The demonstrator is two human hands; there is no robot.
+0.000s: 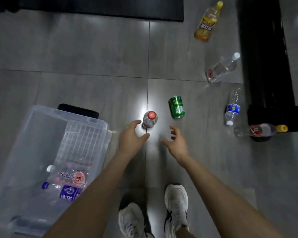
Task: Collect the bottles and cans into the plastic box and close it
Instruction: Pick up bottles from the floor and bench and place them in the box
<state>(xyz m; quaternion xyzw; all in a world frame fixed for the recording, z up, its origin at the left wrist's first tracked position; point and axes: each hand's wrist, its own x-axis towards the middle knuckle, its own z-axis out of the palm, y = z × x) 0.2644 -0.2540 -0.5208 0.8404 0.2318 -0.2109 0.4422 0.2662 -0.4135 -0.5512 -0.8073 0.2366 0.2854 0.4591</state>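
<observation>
- Nearest us are our two white shoes [175, 203], planted on the grey tiled floor [93, 57].
- Both bare forearms reach forward from the bottom edge toward the middle of the floor.
- Our left hand [132, 137] hangs open, its grip spread with thumb and fingers curved, holding nothing; its fingertips sit just beside a small red-capped bottle [150, 119].
- That bottle stands upright on a tile seam, in a bright patch of reflected light.
- Our right hand [176, 141] is also open and empty, fingers loosely curled, near the bottle but apart from it.
- Beyond the right hand lies a green can [177, 107] on its side.
- To our left sits the clear plastic box [86, 117], open at the top; its lid cannot be made out.
- Inside the box lie two bottles: one with a white cap and red label [70, 176], and one with a blue cap and purple label [65, 192], side by side.
- Far right, four more bottles lie on the floor: a yellow-capped one with orange drink [207, 23], a clear one with a white cap [222, 67], a blue-labelled one [232, 107], and a red-labelled one with a yellow cap [260, 130].
- The last rests against the foot of a black frame [265, 66].
- A dark mat [101, 7] lies along the top edge.
</observation>
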